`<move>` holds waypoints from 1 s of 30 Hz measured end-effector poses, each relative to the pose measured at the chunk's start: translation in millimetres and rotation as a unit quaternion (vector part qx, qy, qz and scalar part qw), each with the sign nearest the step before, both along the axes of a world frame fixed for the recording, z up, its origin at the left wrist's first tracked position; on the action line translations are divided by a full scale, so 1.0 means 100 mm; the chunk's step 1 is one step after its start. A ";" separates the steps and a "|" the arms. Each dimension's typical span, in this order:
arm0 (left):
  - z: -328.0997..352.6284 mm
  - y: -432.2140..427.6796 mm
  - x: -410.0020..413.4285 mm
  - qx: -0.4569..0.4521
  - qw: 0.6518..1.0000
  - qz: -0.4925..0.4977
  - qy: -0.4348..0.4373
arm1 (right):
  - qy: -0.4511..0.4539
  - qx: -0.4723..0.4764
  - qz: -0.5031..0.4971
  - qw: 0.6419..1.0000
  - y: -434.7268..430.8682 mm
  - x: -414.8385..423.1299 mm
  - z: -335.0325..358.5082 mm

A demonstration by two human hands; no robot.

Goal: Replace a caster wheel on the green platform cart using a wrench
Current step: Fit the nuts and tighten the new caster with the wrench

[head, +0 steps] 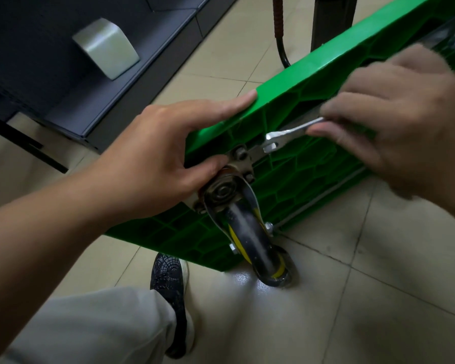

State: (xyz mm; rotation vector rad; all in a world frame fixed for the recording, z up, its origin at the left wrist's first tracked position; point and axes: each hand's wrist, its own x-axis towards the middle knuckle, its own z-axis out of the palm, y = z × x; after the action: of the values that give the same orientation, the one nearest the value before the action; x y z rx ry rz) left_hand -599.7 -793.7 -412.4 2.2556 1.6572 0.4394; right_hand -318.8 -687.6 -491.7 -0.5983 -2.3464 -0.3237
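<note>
- Two hands work on a green platform cart (313, 82) tipped on edge on the tiled floor (378, 298).
- Left hand (153, 164) clamps the cart's edge beside the caster wheel (250, 240).
- Right hand (394, 114) pinches a wrench (286, 134), its jaw at a mounting-plate bolt (269, 147); likely turning it next.

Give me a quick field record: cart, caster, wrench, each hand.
cart: green platform cart tipped on edge, ribbed underside facing the camera
caster: caster wheel attached by its mounting plate, wheel touching the tiled floor
wrench: wrench with its open end at the plate's upper right corner
left hand: left hand gripping the cart edge, thumb at the plate
right hand: right hand holding the wrench handle
</note>
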 end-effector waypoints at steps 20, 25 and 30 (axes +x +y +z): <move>-0.02 -0.01 0.00 0.009 1.000 -0.007 -0.001 | -0.071 -0.010 -0.054 0.996 -0.08 -0.36 0.14; -0.02 -0.02 0.00 0.006 1.000 -0.001 0.003 | 0.059 -0.166 -0.049 0.983 -0.17 -0.44 -0.27; 0.00 -0.03 0.02 0.008 1.000 0.005 0.003 | 0.180 -0.347 -0.037 0.920 -0.39 -0.64 -0.65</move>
State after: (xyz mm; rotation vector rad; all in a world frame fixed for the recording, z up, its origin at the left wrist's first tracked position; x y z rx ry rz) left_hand -597.7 -796.2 -412.6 2.2642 1.6738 0.4500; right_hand -382.7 -726.8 -556.7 -0.9794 -2.0395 0.5766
